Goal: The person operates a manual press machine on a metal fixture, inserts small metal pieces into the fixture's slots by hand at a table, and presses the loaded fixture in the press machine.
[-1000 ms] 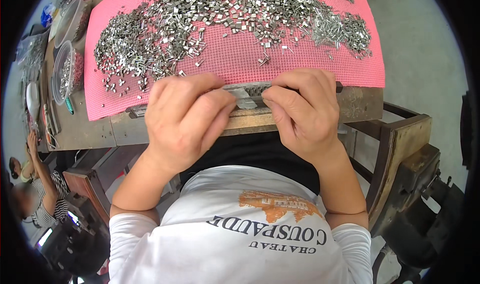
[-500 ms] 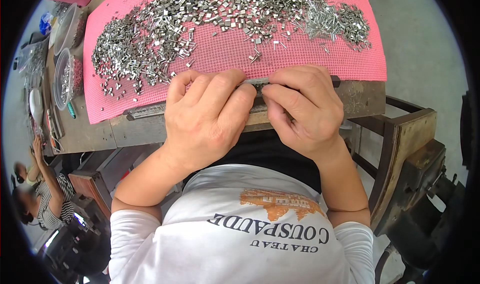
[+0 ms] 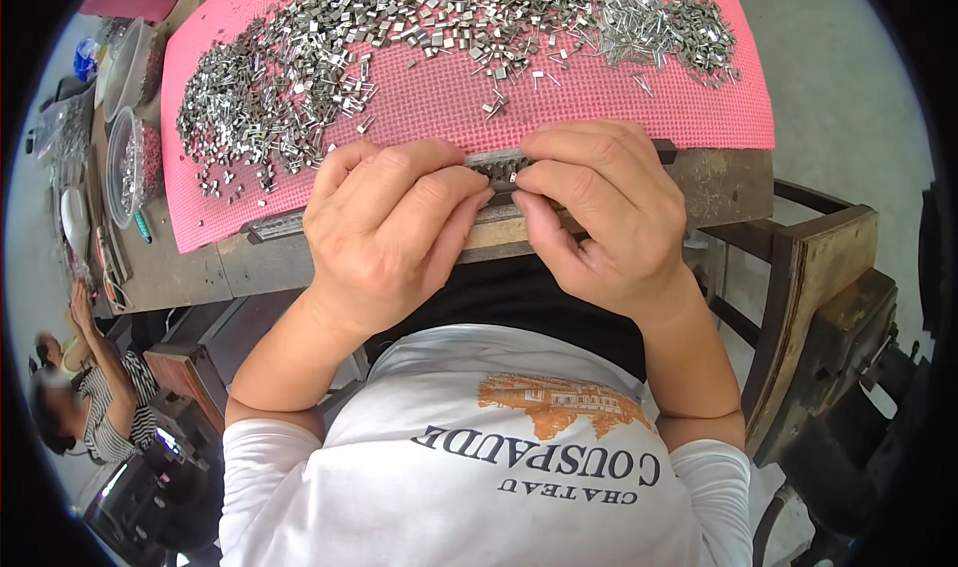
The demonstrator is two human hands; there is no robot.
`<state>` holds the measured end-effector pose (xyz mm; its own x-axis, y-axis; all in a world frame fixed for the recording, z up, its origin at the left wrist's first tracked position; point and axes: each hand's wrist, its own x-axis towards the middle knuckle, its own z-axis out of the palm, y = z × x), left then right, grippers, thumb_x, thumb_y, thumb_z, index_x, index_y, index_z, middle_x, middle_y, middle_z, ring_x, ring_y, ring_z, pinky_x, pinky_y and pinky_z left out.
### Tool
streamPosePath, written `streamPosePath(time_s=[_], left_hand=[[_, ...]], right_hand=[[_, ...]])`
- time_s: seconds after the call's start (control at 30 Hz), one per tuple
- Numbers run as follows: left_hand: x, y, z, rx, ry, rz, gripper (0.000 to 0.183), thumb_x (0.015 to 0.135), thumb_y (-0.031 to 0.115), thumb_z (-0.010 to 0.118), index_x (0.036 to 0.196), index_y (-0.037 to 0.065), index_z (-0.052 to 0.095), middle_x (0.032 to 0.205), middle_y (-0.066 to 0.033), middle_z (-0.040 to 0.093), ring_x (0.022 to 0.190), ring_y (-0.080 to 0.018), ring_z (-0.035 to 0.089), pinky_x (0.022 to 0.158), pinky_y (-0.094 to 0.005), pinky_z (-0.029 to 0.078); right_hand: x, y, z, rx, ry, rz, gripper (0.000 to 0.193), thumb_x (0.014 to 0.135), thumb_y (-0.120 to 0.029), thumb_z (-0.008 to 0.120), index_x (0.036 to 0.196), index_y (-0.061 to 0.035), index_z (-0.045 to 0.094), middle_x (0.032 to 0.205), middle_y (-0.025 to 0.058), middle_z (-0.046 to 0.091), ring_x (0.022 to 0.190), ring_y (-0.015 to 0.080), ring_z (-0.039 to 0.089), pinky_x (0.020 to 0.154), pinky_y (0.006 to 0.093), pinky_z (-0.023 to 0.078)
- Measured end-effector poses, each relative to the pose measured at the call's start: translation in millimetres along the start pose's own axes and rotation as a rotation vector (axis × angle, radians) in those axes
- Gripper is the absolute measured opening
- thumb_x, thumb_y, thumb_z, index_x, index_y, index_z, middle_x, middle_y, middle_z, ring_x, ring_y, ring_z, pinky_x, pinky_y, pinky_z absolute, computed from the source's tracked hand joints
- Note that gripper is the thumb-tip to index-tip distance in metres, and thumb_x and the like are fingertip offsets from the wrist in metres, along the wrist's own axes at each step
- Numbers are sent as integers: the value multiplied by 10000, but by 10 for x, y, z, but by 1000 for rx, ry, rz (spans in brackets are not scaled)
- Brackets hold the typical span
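Along the front edge of the table lies a long dark metal bar (image 3: pixel 289 226), with small notched places showing in the gap between my hands. My left hand (image 3: pixel 384 230) bends over it, fingers drawn together and tips down at the bar. Opposite it, my right hand (image 3: pixel 611 213) has its fingers curled, the tips at the same stretch of bar. A tiny shiny metal piece (image 3: pixel 514 178) shows beside the right fingertips. What either hand pinches is too small or hidden. Beyond them, many small silvery two-legged metal parts (image 3: pixel 269 93) lie heaped on a pink mesh mat (image 3: pixel 439 113).
Clear plastic tubs (image 3: pixel 122 168) of small parts stand at the left. A teal-handled tool (image 3: pixel 144 227) lies near them. The wooden table edge (image 3: pixel 728 193) runs in front of me. At the right is a wooden stand with dark machinery (image 3: pixel 833 342); another person (image 3: pixel 105 392) sits far left.
My hands have drawn slightly apart, the left one going left. More of the bar's notched part now shows between them. The whole view has shifted a little.
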<state>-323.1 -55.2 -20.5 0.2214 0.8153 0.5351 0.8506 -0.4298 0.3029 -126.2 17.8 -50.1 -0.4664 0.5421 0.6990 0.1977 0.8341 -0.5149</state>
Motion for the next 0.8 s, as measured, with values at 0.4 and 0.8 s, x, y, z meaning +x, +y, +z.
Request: streamPosePath(time_s=[0.4, 0.8], left_hand=[[-59, -57, 104, -50, 84, -42, 215, 719, 98, 860, 912, 126, 769, 919, 2, 702, 795, -173, 669, 745, -317, 464], [-77, -27, 83, -121, 97, -118, 228, 685, 75, 879, 863, 133, 749, 923, 6, 727, 849, -192, 678, 761, -329, 442]], right_hand=[[45, -38, -40, -103, -165, 45, 275, 701, -28, 757, 954, -60, 655, 1006, 61, 652, 947, 257, 644, 857, 401, 477], [17, 24, -110, -31, -167, -7, 322, 683, -2, 742, 997, -42, 682, 1053, 82, 672, 952, 290, 653, 820, 415, 506]])
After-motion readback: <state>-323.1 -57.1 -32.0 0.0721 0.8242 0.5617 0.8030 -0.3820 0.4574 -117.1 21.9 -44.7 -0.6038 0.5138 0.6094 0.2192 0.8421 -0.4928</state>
